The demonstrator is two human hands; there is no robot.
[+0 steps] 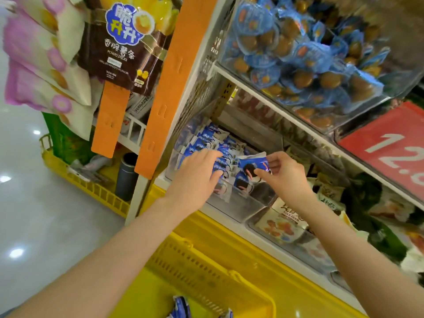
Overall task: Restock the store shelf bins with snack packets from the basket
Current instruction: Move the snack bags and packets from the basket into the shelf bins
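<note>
A clear shelf bin [231, 203] holds rows of blue-and-white snack packets [202, 143] standing on edge. My left hand [197, 175] rests on the upright packets with straight fingers, pressing them toward the back left. My right hand [284, 175] pinches one blue-and-white packet [252, 162] between thumb and fingers, just above the bin's open front part. The yellow basket [206, 265] sits below my arms, with a few blue packets [181, 306] showing at its bottom.
Above is a clear bin of blue-wrapped brown snacks [298, 53]. A red price sign [390, 152] hangs at right. Neighbouring bins of other packets [282, 223] lie to the right. Hanging chip bags [121, 42], orange strips [165, 88] and another yellow basket [91, 189] are at left.
</note>
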